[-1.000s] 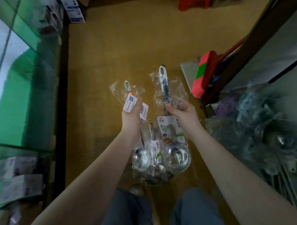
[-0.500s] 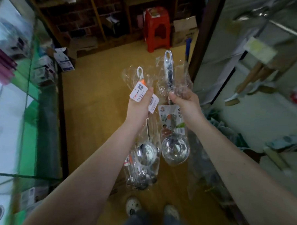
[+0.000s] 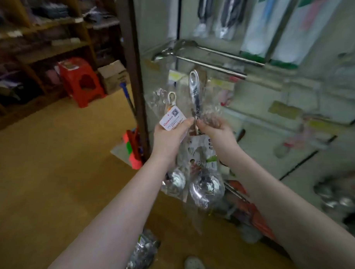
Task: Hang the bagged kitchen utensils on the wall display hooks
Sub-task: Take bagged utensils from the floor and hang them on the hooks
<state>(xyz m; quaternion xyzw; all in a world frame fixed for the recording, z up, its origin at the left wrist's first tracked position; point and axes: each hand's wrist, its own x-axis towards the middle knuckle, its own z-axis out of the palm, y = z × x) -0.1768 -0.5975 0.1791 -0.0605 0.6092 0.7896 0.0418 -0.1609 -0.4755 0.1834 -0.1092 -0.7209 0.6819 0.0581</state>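
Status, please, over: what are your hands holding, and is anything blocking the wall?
Left hand grips tagged bagged ladle. Right hand pinches larger bagged ladle by its handle. Neither hung yet. Nothing seen between them and wall display.

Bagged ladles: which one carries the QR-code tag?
The shorter ladle in the left hand; its white QR tag sits under the thumb. The taller ladle in the right hand shows no such tag.
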